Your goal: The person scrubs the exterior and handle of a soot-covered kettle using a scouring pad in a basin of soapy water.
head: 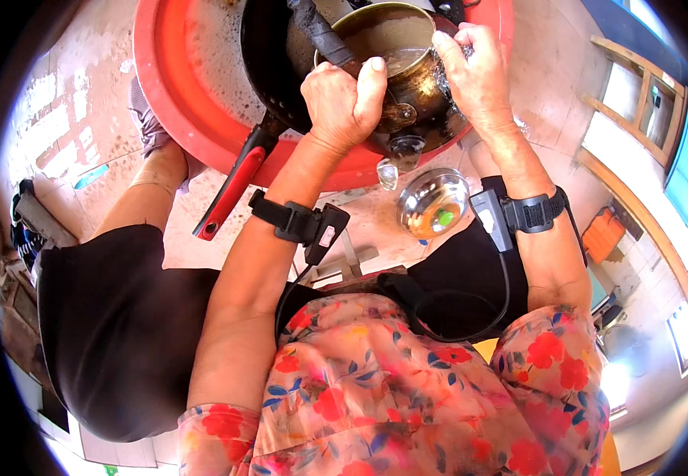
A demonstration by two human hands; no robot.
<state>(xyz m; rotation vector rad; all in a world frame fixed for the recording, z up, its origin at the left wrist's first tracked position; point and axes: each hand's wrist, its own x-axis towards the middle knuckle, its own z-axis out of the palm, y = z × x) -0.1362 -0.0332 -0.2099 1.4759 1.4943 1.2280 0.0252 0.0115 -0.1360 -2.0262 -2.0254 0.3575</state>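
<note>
My left hand [347,104] is closed around the dark, wrapped handle [320,35] of a metal pot [412,89] with soot-dark, brownish sides. Some water lies inside the pot, and clear water spills beneath it. At the pot's right side, my right hand [478,71] presses a shiny wire scourer [445,83] against the outer wall. Left of the pot, a black frying pan [266,65] with a red and black handle [240,184] rests in a large red plastic basin [171,89] with sudsy water.
A shiny metal bowl or lid [433,202] with a green spot is on the tiled floor, just outside the basin. My feet and knees are on either side. Wooden furniture [641,101] stands at the right, and a wet patch of floor [64,131] lies left.
</note>
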